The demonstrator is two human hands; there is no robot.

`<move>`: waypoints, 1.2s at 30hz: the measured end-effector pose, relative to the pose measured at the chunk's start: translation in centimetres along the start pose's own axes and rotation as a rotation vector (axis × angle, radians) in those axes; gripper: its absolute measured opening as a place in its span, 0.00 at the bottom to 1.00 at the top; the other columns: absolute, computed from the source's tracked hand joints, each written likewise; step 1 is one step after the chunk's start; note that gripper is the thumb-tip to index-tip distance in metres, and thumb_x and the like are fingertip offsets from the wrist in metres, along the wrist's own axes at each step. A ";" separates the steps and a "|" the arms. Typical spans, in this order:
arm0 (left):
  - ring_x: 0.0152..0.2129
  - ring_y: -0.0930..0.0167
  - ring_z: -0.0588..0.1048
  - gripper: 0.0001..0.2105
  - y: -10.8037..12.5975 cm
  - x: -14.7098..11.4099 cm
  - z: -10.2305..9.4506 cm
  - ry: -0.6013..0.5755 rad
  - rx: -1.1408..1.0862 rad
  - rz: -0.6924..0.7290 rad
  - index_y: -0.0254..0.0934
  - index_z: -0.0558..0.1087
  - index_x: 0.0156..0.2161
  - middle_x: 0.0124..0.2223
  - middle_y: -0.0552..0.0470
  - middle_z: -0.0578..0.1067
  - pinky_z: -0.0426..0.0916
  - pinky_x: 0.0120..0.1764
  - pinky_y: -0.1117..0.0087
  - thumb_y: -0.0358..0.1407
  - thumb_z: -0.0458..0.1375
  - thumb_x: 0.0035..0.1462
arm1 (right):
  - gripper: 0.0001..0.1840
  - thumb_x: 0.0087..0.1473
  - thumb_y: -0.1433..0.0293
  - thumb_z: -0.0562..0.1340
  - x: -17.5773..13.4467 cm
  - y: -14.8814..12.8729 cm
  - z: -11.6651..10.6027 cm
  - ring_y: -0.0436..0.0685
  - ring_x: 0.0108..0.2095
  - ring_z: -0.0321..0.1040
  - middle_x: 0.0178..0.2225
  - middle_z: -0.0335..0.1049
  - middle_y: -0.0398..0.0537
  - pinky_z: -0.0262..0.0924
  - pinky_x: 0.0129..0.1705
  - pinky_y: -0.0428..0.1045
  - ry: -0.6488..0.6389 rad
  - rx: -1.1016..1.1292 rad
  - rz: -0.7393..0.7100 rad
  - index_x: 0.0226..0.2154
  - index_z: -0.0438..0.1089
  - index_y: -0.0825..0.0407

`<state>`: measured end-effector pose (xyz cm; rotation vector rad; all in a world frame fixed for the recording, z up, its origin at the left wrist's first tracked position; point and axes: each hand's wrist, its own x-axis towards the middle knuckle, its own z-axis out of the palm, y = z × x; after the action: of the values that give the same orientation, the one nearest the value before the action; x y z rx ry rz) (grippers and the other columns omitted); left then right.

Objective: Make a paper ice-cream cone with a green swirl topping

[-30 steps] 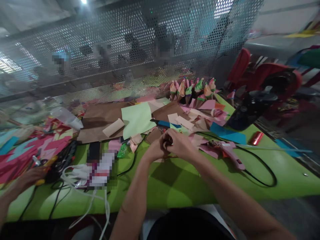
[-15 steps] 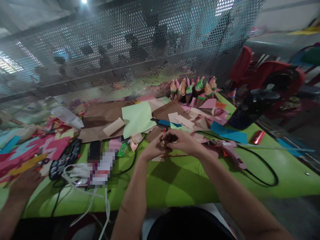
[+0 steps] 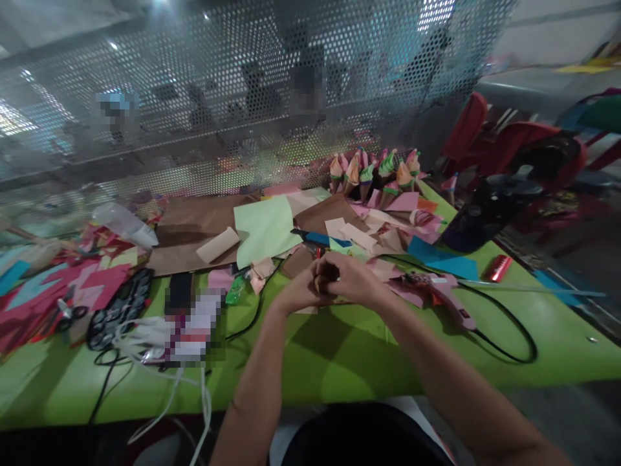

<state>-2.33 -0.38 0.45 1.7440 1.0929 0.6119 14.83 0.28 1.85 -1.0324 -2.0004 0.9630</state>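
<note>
- Green table, head view: left hand and right hand meet above it, near the middle.
- Small brownish piece sits between the hands, mostly covered by them.
- Fingers: right ones curl inward against the left hand; left ones are largely hidden. Cannot tell whether either set is clamped on the piece.
- Step in hand, as judged: close, two-handed fingertip work on the piece.
- Next move, as judged: calls for one hand steadying while the other makes small adjustments.
- Piece's pointing and long axis: cannot tell; too little shows, and it is blurred.
- Glue gun lies to the right, untouched, nozzle end toward the hands.
- Swirl-topped cones stand at the back, swirls upward.
</note>
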 end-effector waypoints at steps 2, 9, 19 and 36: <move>0.40 0.68 0.74 0.30 0.1 -0.1 -0.1 -0.010 -0.133 -0.007 0.35 0.67 0.54 0.45 0.49 0.75 0.72 0.44 0.66 0.32 0.67 0.44 | 0.08 0.45 0.72 0.67 0.0 0.2 -0.1 0.52 0.31 0.67 0.31 0.72 0.42 0.58 0.35 0.47 -0.002 0.084 0.005 0.32 0.71 0.51; 0.39 0.71 0.70 0.23 -0.4 -0.2 -0.5 0.075 -0.206 0.034 0.37 0.67 0.44 0.40 0.53 0.69 0.70 0.43 0.70 0.38 0.70 0.44 | 0.12 0.52 0.62 0.67 0.0 0.4 -1.0 0.55 0.35 0.73 0.35 0.78 0.48 0.65 0.38 0.50 -0.083 0.391 0.057 0.37 0.75 0.52; 0.37 0.70 0.71 0.24 0.8 -0.2 -0.7 0.123 -0.119 0.062 0.36 0.71 0.42 0.38 0.53 0.71 0.72 0.42 0.69 0.46 0.71 0.45 | 0.10 0.47 0.66 0.67 0.1 0.6 -1.0 0.54 0.31 0.71 0.29 0.76 0.44 0.64 0.35 0.49 -0.022 0.349 0.061 0.34 0.76 0.51; 0.38 0.65 0.75 0.21 0.4 0.2 -0.3 0.115 0.126 0.026 0.34 0.75 0.48 0.41 0.49 0.80 0.71 0.42 0.68 0.38 0.66 0.48 | 0.10 0.42 0.71 0.65 -0.2 0.1 -1.2 0.53 0.29 0.66 0.29 0.72 0.41 0.57 0.31 0.47 0.038 0.042 0.051 0.32 0.70 0.50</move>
<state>-2.30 -0.13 0.94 1.8525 1.2127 0.6793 15.91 0.50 2.29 -1.0758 -1.9231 1.0009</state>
